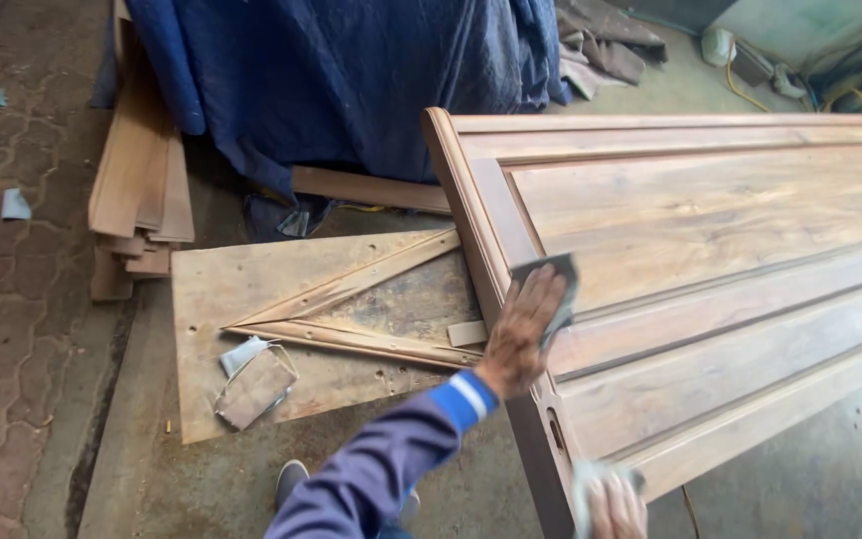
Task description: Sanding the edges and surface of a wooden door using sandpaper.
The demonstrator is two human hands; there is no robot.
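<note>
Head view: left hand (519, 334) presses gray sandpaper (551, 284) flat-fingered on the door (730, 250) at frame center; right hand (616, 504) clutches cloth (586, 489) at bottom edge. Door seems heavy, stiff; hold its side rails.

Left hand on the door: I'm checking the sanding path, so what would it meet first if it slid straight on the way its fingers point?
The left hand, pressing grey sandpaper, points up-right. It would likely meet the door's raised panel moulding first.
</note>
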